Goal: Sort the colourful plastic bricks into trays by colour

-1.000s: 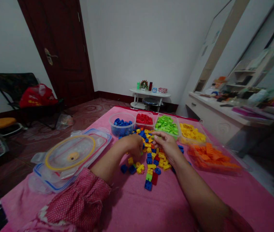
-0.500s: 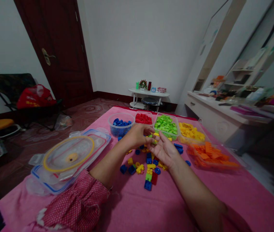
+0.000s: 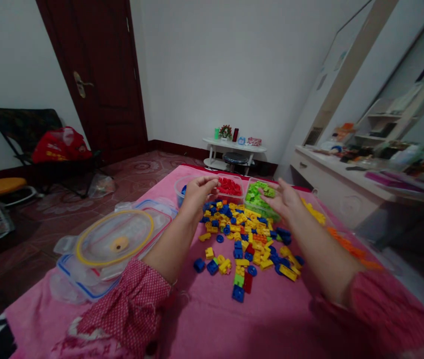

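Now both hands are raised above the far edge of a heap of loose bricks (image 3: 247, 234), a mix of yellow, blue, red and green pieces spread over the pink cloth (image 3: 271, 319). The left hand (image 3: 197, 192) hangs between the blue tub (image 3: 179, 185) and the red tub (image 3: 230, 187), its fingers curled loosely and the thumb drawn close to the forefinger, pointing toward the red tub; I cannot tell whether a brick is pinched there. The right hand (image 3: 285, 200) is open with its fingers spread, palm turned inward, hovering at the right side of the green tub (image 3: 255, 198), its fingertips just beside the green bricks heaped in it. The three tubs stand in a row at the far side of the heap, blue to the left, red in the middle, green to the right. Beyond the right forearm lie yellow bricks (image 3: 314, 214) and then orange bricks (image 3: 346, 244), partly hidden and blurred. To the left of the heap, well apart from both hands, a stack of clear lids (image 3: 114, 244) with yellow, red and blue rims rests at the edge of the cloth.
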`<action>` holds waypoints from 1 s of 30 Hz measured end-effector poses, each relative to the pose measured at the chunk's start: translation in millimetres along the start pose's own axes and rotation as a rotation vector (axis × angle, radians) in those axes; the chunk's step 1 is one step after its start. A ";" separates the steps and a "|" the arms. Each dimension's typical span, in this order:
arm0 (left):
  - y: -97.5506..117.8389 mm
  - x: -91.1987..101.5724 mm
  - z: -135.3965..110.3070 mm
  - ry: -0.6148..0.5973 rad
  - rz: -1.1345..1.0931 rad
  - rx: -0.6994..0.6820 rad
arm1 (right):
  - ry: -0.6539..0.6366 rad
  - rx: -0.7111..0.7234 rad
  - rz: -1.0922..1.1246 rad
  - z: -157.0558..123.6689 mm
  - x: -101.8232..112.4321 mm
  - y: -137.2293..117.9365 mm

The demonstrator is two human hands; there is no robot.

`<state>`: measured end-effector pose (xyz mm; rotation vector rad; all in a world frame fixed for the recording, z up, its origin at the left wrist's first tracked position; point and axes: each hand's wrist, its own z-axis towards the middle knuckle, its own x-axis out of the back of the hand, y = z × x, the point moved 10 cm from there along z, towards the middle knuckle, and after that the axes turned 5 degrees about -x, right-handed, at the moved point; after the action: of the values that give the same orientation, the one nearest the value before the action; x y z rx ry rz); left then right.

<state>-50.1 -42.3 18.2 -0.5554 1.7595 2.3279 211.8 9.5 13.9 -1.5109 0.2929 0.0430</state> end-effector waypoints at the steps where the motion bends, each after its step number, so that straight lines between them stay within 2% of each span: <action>1: 0.1 4.1 0.4 0.028 -0.044 0.022 | 0.033 0.029 -0.099 8.3 1.1 -7.6; 3: 1.8 10.8 1.5 0.069 -0.110 0.047 | 0.067 0.101 -0.300 12.9 -8.4 -18.8; 4: 3.1 13.9 2.1 0.087 -0.135 0.051 | 0.047 0.160 -0.392 8.6 -21.6 -22.8; 6: 6.6 19.7 3.6 0.119 -0.171 0.045 | -0.071 0.280 -0.554 -11.4 -62.8 -20.9; 7: 8.6 22.1 4.3 0.131 -0.184 0.038 | -0.174 0.330 -0.624 -25.8 -89.1 -13.7; 10: 13.4 26.7 5.6 0.150 -0.208 0.011 | -0.515 0.457 -0.784 -76.4 -164.8 23.8; 11: 14.2 27.4 5.7 0.153 -0.208 0.007 | -0.685 0.611 -0.957 -101.1 -192.7 40.1; 12: 14.6 28.0 5.6 0.156 -0.205 0.003 | -0.789 0.741 -1.117 -120.0 -211.4 58.1; 14: 15.1 27.6 5.4 0.152 -0.189 -0.005 | -0.868 0.877 -1.361 -137.6 -230.6 91.6; 17: 12.9 25.5 5.2 0.138 -0.168 0.003 | -0.880 0.933 -1.499 -143.1 -235.5 115.3; 20: 9.7 22.1 4.8 0.123 -0.152 0.014 | -0.820 0.880 -1.552 -136.6 -219.6 109.3; 23: 6.0 17.2 3.6 0.101 -0.117 0.023 | -0.713 0.749 -1.657 -121.3 -186.7 90.6; 26: 0.0 14.3 2.2 0.099 -0.080 0.044 | -0.611 0.729 -1.635 -121.6 -153.4 62.3; 28: -3.3 12.8 2.0 0.096 -0.072 0.047 | -0.559 0.791 -1.498 -140.0 -135.6 40.7; 29: -4.9 12.2 2.1 0.094 -0.073 0.049 | -0.566 0.840 -1.405 -156.0 -128.7 31.9; 30: -6.5 11.6 2.2 0.091 -0.076 0.051 | -0.625 0.883 -1.328 -175.8 -124.1 28.4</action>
<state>-58.9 -39.3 8.4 -0.7173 1.7976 2.2342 57.4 -143.0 7.5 -0.5177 -1.0866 -0.5845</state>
